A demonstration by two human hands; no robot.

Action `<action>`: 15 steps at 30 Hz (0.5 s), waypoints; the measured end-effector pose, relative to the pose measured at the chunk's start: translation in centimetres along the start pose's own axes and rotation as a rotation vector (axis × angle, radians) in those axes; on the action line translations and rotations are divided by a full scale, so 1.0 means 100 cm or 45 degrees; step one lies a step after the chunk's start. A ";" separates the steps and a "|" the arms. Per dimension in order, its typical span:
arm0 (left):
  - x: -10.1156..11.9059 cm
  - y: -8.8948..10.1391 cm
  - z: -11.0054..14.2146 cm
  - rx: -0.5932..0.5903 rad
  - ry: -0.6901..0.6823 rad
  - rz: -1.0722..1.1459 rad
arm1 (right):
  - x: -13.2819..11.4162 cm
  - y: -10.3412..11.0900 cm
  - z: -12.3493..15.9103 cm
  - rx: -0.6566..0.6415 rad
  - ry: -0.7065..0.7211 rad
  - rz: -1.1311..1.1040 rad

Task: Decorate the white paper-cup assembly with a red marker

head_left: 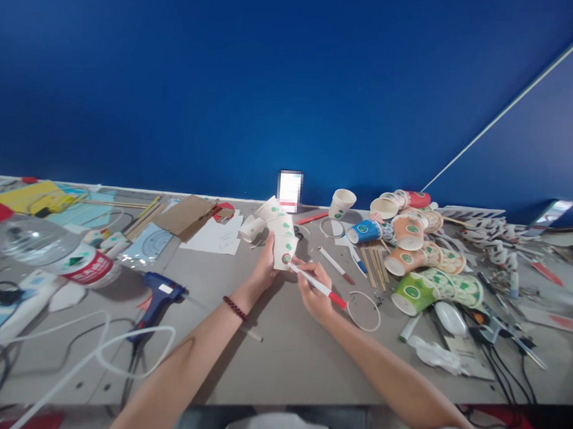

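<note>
Centrally in the frame, as I follow the scene from afar through the head camera, a leaning cluster of white paper cups (281,227) shows smooth, tapering walls and rolled rims. Green spots dot the pale paper, and a round green emblem (287,258) on the nearest cup is edged in dark red. I see the left hand (264,269), a bracelet (235,308) of dark round beads at its wrist, wrapped around the side of that cup. The right hand (315,294) grips a slim white marker (319,285) with a glossy red end, its other end at the emblem; whether it touches the paper, I cannot tell.

Just upper right of center, a lone white cup (342,206) stands upright near the blue wall (293,87). Right of center, flat wooden sticks (374,268) lie side by side, next to cups patterned in orange, blue and red; a green cup (413,293) lies on its side below them. Left of center I find brown corrugated cardboard (183,217) and a dark blue glue gun (160,299); at far left, a clear, ribbed plastic bottle (49,244) with a red cap lies on the matte gray table (279,348).
</note>
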State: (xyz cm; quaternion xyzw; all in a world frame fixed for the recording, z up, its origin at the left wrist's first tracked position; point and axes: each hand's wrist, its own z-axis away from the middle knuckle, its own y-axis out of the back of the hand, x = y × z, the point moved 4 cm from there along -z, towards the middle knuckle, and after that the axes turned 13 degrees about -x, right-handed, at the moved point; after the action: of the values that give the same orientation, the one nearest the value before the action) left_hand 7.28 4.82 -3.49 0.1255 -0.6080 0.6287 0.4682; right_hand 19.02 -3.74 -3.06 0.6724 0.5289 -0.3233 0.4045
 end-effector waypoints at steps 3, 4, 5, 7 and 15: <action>-0.001 0.001 -0.002 -0.037 -0.024 0.000 | 0.000 0.000 0.000 -0.009 -0.012 -0.006; -0.001 0.001 -0.003 -0.054 -0.035 0.000 | 0.000 0.000 0.000 -0.012 -0.017 -0.008; -0.002 0.001 -0.003 -0.071 -0.044 -0.001 | 0.000 0.000 -0.001 -0.014 -0.019 -0.013; -0.003 0.002 -0.005 -0.089 -0.052 -0.005 | 0.000 0.000 -0.001 -0.017 -0.010 -0.023; -0.005 0.007 -0.004 -0.096 -0.038 -0.024 | 0.000 0.000 -0.001 -0.002 -0.018 0.005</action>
State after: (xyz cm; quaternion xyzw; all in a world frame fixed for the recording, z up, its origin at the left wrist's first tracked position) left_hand 7.18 5.07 -4.34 0.1227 -0.6370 0.5989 0.4695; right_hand 18.97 -3.62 -2.97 0.6708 0.5249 -0.3268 0.4095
